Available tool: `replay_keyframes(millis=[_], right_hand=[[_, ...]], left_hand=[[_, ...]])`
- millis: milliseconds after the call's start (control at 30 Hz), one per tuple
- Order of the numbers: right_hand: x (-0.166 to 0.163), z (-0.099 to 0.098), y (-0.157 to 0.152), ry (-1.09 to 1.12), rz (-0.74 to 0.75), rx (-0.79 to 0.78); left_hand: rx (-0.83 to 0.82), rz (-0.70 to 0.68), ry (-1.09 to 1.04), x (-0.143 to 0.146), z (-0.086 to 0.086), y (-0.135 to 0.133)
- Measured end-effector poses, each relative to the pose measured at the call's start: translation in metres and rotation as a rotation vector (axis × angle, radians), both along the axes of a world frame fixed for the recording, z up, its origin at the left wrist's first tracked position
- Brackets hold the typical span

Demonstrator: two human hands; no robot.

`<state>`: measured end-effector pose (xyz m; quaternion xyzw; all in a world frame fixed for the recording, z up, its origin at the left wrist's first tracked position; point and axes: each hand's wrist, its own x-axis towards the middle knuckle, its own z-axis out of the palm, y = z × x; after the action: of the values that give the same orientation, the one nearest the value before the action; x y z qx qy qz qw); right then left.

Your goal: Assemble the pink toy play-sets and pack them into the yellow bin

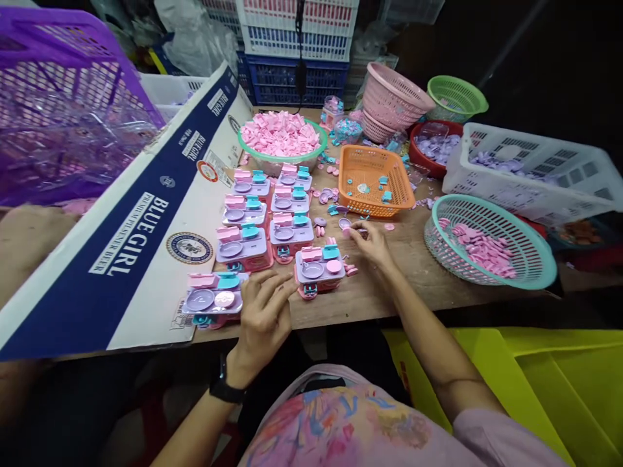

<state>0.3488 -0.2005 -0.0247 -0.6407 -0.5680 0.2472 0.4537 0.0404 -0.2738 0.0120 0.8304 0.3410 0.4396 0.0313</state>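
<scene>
Several small toy kitchen sets in pink, lilac and teal stand in rows on the wooden table [389, 285]. My left hand [265, 311] rests with fingers spread, touching the left side of the nearest toy set [318, 271]; another set [214, 299] lies just left of that hand. My right hand [370, 241] reaches past the nearest set, fingertips pinched on a small pink piece [346, 231] among loose parts. A black watch [224, 388] sits on my left wrist.
A Blue Girl cardboard sheet [131, 240] lies at left under a purple crate [63, 97]. Behind the sets are a green bowl of pink pieces [282, 139], an orange basket [374, 178], pink baskets [392, 100], a teal basket [487, 240], a white crate [530, 168]. A yellow bin [545, 383] stands right.
</scene>
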Motion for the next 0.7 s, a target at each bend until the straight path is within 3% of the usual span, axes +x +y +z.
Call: replay_keyframes(millis=[133,267,467,700], right_hand=[[-0.021,0.046,0.027,0.332,0.331,-0.133],[-0.051,0.063,0.054,0.273,0.561,-0.267],[-0.064,0.058,0.067,0.177,0.606,-0.299],[-0.057,0.051,0.077,0.038,0.55,-0.264]], left_hand=[[-0.058,0.09,0.02,-0.007,0.018,0.029],[-0.175,0.152,0.2,0.003,0.026,0.064],[-0.289,0.059,0.487,0.028,0.019,0.097],[-0.339,0.075,0.555,0.032,0.019,0.096]])
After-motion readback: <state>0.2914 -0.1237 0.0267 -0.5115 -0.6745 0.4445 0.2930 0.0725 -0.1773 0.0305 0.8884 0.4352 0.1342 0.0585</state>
